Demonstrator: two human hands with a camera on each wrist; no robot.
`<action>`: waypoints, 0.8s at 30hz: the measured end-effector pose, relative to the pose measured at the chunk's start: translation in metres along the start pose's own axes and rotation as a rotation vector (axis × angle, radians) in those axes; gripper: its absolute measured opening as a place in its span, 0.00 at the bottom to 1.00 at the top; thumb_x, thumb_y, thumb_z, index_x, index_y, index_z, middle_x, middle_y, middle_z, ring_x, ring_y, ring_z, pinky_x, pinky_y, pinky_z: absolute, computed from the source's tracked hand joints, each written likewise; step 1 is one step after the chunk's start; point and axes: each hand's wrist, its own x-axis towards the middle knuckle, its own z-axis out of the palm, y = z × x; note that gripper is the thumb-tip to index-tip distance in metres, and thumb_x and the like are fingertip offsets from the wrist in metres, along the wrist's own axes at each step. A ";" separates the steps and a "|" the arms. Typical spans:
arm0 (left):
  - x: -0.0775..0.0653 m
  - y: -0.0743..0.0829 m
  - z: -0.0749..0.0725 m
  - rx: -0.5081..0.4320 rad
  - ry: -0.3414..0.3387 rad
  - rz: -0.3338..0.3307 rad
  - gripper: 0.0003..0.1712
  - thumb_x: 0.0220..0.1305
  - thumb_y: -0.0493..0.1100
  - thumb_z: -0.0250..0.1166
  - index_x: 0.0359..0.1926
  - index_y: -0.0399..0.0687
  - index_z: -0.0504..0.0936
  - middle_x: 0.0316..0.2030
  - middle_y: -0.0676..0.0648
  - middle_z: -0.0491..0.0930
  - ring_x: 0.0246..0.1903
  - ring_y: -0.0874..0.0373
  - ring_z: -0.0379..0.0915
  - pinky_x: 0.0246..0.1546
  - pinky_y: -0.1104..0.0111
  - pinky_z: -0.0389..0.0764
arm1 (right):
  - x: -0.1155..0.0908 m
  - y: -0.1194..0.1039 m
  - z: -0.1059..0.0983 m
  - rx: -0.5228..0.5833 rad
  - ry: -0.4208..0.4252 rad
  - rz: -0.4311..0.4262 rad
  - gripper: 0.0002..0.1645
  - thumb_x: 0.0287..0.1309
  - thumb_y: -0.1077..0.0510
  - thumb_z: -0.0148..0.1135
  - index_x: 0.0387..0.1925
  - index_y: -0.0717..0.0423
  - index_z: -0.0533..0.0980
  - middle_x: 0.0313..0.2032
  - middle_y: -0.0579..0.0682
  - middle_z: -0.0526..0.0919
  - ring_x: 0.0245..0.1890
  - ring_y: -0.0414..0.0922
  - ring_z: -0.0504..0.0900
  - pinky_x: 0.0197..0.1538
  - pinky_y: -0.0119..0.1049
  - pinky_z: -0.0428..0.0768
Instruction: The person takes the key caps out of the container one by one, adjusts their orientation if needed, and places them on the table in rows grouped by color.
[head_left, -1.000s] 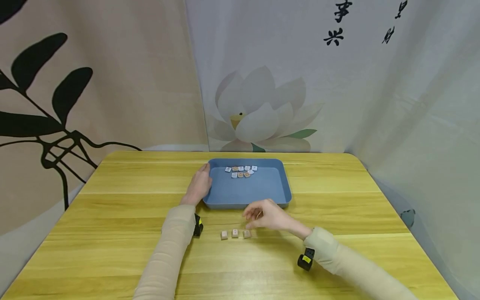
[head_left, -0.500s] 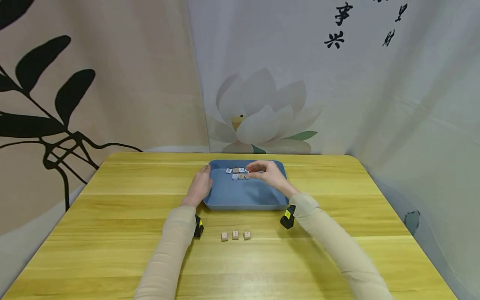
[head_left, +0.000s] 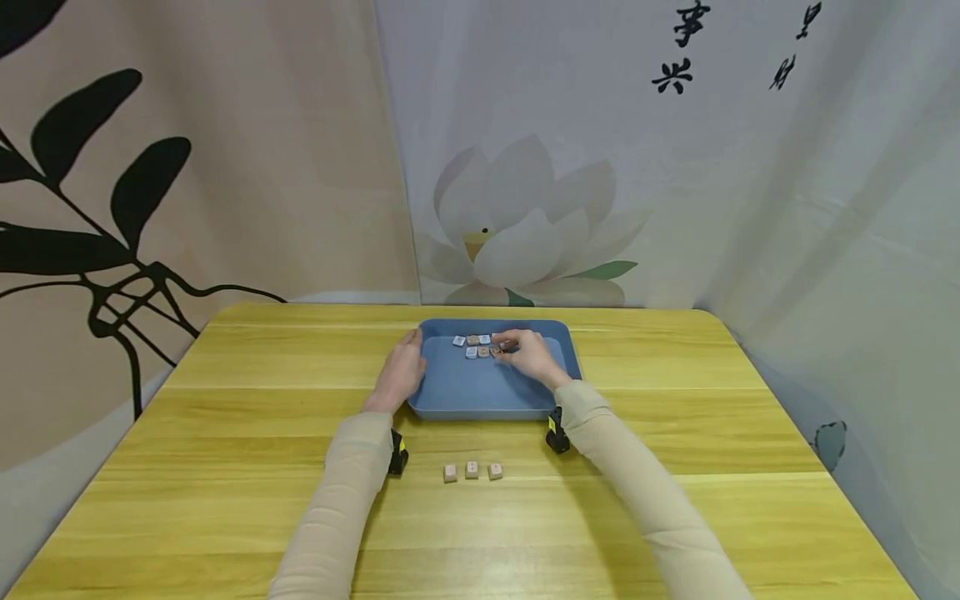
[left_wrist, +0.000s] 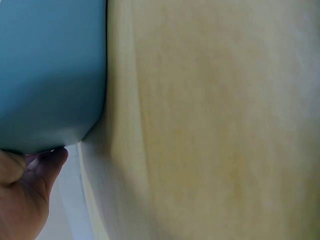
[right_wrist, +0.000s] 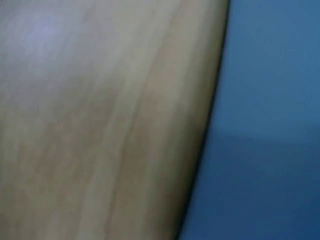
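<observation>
A shallow blue tray (head_left: 487, 387) lies toward the back of the table. My left hand (head_left: 401, 371) grips its left side, and the left wrist view shows thumb and finger at the tray's edge. Inside, small square tiles stand in two short rows: white ones such as this tile (head_left: 471, 352) and orange-brown ones such as this tile (head_left: 483, 352). At the right end of those rows my right hand (head_left: 531, 354) has its curved fingertips right at an orange-brown tile (head_left: 495, 352). Its fingers hide the tiles there, so I cannot tell whether one is pinched.
In front of the tray, three small beige blocks (head_left: 472, 471) sit in a row on the wooden table (head_left: 300, 467). Behind the table hangs a printed curtain (head_left: 300, 167). Both wrists wear black cameras, the right one (head_left: 557, 431) close to the tray's front right corner.
My right hand has moved from beside the three beige blocks up into the tray, then lower and slightly left among the tiles. The left hand has stayed on the tray's side.
</observation>
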 end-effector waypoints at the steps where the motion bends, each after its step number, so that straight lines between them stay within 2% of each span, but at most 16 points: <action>1: 0.000 0.000 0.000 0.001 0.000 0.003 0.32 0.68 0.32 0.51 0.70 0.29 0.52 0.71 0.32 0.52 0.69 0.39 0.54 0.68 0.53 0.66 | 0.000 0.000 0.001 -0.012 0.008 -0.008 0.20 0.54 0.61 0.66 0.51 0.55 0.80 0.51 0.54 0.83 0.50 0.51 0.80 0.56 0.48 0.79; 8: -0.001 0.002 -0.001 0.001 -0.006 -0.007 0.33 0.68 0.32 0.51 0.70 0.30 0.52 0.71 0.32 0.52 0.70 0.40 0.54 0.68 0.54 0.65 | 0.001 0.001 0.002 -0.023 0.037 0.014 0.16 0.52 0.62 0.68 0.45 0.54 0.83 0.46 0.53 0.85 0.45 0.48 0.81 0.52 0.45 0.81; 14: -0.001 0.002 -0.001 0.001 -0.011 -0.013 0.33 0.68 0.33 0.52 0.71 0.30 0.52 0.72 0.32 0.51 0.70 0.39 0.53 0.68 0.54 0.65 | 0.000 0.004 0.001 -0.016 0.017 0.002 0.15 0.52 0.63 0.68 0.44 0.55 0.83 0.44 0.53 0.85 0.44 0.47 0.81 0.50 0.43 0.81; 24: -0.001 0.003 -0.001 -0.001 -0.003 0.001 0.32 0.67 0.32 0.51 0.70 0.28 0.53 0.71 0.31 0.52 0.70 0.39 0.53 0.69 0.53 0.64 | -0.007 0.005 -0.008 0.145 -0.033 -0.007 0.15 0.59 0.60 0.62 0.49 0.55 0.81 0.50 0.53 0.82 0.49 0.51 0.82 0.51 0.41 0.84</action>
